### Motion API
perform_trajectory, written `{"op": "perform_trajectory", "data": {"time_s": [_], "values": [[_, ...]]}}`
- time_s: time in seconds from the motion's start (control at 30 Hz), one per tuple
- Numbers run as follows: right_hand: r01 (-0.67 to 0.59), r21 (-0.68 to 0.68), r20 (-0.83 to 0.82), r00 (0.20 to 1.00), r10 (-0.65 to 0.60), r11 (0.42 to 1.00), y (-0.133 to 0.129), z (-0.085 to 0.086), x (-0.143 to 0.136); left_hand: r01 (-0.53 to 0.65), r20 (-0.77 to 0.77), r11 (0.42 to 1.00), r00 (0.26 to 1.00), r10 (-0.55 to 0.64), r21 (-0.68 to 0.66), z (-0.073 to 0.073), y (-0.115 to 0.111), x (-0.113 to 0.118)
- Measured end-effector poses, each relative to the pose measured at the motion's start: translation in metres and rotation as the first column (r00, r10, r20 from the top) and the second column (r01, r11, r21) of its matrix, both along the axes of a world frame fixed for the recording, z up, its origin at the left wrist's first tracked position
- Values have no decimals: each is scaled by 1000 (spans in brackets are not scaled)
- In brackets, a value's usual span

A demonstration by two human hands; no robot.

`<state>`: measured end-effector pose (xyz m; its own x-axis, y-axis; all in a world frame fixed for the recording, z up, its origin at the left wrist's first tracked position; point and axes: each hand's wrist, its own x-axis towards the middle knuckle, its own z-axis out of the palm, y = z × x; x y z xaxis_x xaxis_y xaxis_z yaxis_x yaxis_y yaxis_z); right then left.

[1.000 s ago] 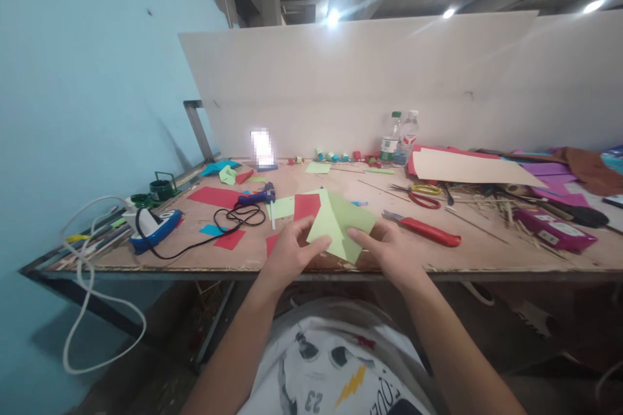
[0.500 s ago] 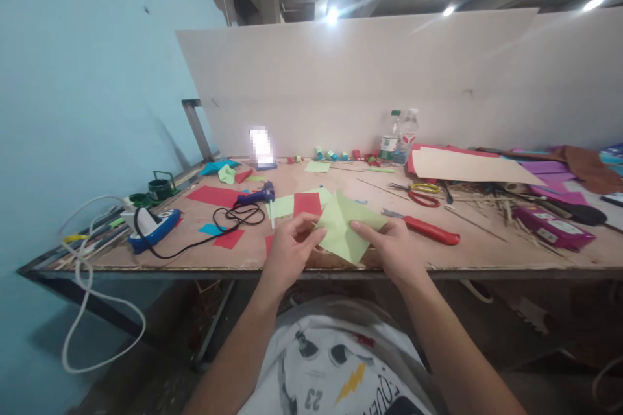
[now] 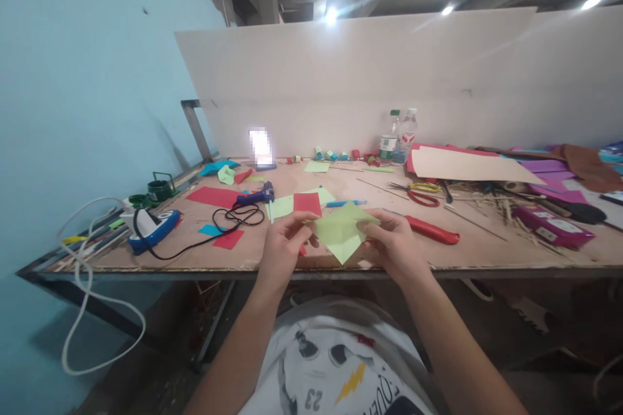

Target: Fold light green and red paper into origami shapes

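A light green square of paper (image 3: 342,233) with creases is held over the table's front edge, one corner pointing down toward me. My left hand (image 3: 288,241) pinches its left corner between thumb and fingers. At the opposite corner my right hand (image 3: 392,238) grips it the same way. Just behind the paper lie a blue pen (image 3: 346,203), a red paper square (image 3: 306,203) and a pale green sheet (image 3: 281,207). To the right of my right hand rests a red-handled utility knife (image 3: 433,229).
A glue gun (image 3: 257,194) with a looped black cord lies left of centre, near a blue power strip (image 3: 154,231). Scissors (image 3: 422,194), a purple box (image 3: 552,227) and stacked paper (image 3: 474,165) are on the right. Two plastic bottles (image 3: 388,139) stand at the back.
The green paper has turned and flattened in my hands, its side corners now level between them. The pen behind it has come into fuller view.
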<state>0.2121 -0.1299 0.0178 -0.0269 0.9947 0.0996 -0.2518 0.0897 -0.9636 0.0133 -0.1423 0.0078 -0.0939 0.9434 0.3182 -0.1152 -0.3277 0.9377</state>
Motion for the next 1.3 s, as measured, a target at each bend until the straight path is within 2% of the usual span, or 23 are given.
{"op": "perform_trajectory", "data": {"time_s": [0.2, 0.4, 0.67, 0.8, 0.97, 1.3], "values": [[-34, 51, 7, 999, 33, 998, -2, 1, 0, -4, 82, 999, 997, 7, -32, -2, 0, -2], [-51, 132, 83, 996, 40, 990, -5, 0, 3, -47, 49, 999, 998, 47, -5, -1, -2, 0], [-60, 224, 305, 952, -12, 973, -4, -1, -2, -58, -6, 998, 998, 58, 33, -2, -3, 2], [-105, 262, 426, 905, -17, 959, -5, 2, -3, -37, -21, 999, 999, 37, 3, -1, -5, 2], [-129, 300, 487, 873, -35, 945, -4, 1, -2, 27, -44, 998, 999, -30, -57, 2, -7, 2], [-101, 334, 512, 855, -90, 937, -4, -3, 0, -97, -22, 995, 995, 97, -11, -10, -4, 0]]}}
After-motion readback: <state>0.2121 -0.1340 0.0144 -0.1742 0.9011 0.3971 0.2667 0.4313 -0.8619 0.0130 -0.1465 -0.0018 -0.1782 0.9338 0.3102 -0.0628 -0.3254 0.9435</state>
